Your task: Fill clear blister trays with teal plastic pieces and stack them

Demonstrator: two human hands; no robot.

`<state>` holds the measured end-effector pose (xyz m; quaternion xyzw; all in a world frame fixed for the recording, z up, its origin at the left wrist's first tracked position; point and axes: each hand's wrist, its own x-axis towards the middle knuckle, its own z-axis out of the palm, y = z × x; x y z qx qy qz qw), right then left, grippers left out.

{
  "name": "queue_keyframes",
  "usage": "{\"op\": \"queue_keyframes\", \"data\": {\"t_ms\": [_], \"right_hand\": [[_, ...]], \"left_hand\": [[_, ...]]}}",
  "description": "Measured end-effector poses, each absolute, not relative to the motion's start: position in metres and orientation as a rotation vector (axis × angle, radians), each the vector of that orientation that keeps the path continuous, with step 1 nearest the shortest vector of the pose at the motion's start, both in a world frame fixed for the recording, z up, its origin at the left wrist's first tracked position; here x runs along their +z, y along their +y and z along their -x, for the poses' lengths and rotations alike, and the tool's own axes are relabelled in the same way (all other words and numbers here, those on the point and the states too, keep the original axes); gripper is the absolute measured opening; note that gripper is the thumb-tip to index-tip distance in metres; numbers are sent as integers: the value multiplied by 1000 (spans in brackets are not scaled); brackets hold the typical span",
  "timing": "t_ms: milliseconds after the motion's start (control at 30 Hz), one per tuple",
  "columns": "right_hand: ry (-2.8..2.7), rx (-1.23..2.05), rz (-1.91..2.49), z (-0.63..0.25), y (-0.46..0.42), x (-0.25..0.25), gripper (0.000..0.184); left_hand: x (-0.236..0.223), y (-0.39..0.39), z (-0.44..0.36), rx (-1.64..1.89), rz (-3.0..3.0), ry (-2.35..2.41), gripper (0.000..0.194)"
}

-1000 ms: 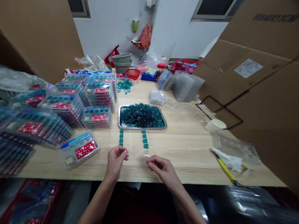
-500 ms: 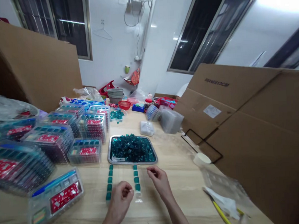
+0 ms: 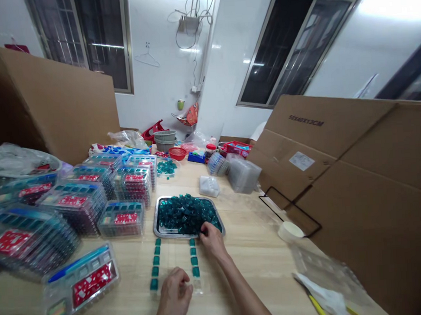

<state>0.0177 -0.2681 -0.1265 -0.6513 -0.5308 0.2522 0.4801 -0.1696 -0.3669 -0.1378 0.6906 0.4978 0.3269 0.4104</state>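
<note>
My right hand (image 3: pixel 213 242) reaches to the front rim of a metal tray (image 3: pixel 170 235) heaped with glossy teal square pieces (image 3: pixel 187 213). Its thumb and fingertips are pinched together on a small dark teal piece. Nearer to me, my left hand (image 3: pixel 175 295) is closed with curled fingers; what they hold, if anything, is hidden. It rests by a clear plastic blister tray (image 3: pixel 175 257), hard to see against the wood. Two columns of teal squares sit in it, one left (image 3: pixel 155 260) and one right (image 3: pixel 194 260). The front slot of the right column shows no teal.
Stacked clear packs (image 3: pixel 73 208) with red cards fill the left side; one pack (image 3: pixel 81 286) lies in front. At right are a tape roll (image 3: pixel 289 231), yellow-handled scissors (image 3: pixel 317 305) and a cardboard box (image 3: pixel 321 169). A bowl of teal pieces (image 3: pixel 166 168) stands farther back.
My right hand has moved forward and slightly left from beside the right column to the metal tray's edge. My left hand has stayed near the blister tray, and the view has tilted slightly.
</note>
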Motion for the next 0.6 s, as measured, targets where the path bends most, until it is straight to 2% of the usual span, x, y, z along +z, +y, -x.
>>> {"op": "queue_keyframes", "data": {"t_ms": [100,267,433,600], "right_hand": [[-1189,742,1511,-19,-281,-123,10],[-984,1053,1361,-2,-324,-120,27],[-682,1468,1112,27,-363,-114,28],[-625,1522,1098,39,-378,-112,26]], "left_hand": [[-139,-366,170,855,-1683,1239,4],[-128,-362,168,900,-1368,1135,12],[-109,-358,164,1017,-1039,933,19],[-106,-362,170,1016,-991,971,15]]}}
